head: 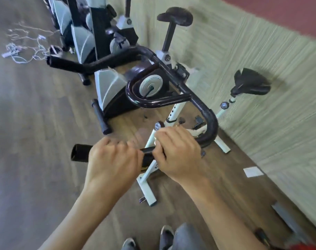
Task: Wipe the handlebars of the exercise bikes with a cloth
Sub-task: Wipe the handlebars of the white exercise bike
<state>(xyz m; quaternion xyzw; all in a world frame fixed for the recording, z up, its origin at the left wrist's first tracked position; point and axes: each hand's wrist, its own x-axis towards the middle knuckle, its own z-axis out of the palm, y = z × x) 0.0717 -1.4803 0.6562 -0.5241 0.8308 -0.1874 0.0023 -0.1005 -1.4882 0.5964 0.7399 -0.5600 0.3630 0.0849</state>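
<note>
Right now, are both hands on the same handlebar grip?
Yes, the left hand and right hand both close around the near handlebar grip.

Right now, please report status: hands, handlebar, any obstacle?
Left hand and right hand both gripping near handlebar grip. Pale cloth barely visible under right fingers. Nothing in the way.
</note>
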